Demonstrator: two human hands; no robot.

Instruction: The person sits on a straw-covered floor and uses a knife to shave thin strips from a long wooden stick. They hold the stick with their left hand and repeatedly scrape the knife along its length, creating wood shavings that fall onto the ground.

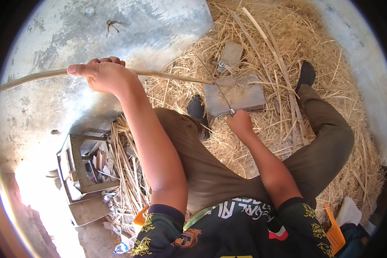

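Observation:
My left hand (109, 76) is wrapped round a long, slightly bent wooden stick (172, 76), held out level at the upper left. The stick's right end reaches over a flat grey block (249, 96) on the ground between my feet. In my right hand (240, 124), closed round its handle, is a long thin-bladed knife (222, 95) with a metal collar. Its narrow blade points up and to the left and crosses the stick near the stick's right end. Whether blade and stick touch, I cannot tell. My fingers hide most of the knife's handle.
Straw-like shavings (331, 99) cover the ground around my feet. Long pale strips (279, 64) lie to the right of the block. Behind it sits a smaller slab (231, 53). At the left stand a wooden frame (75, 163) and a bundle of sticks (127, 159). An orange chair (335, 234) shows beside me.

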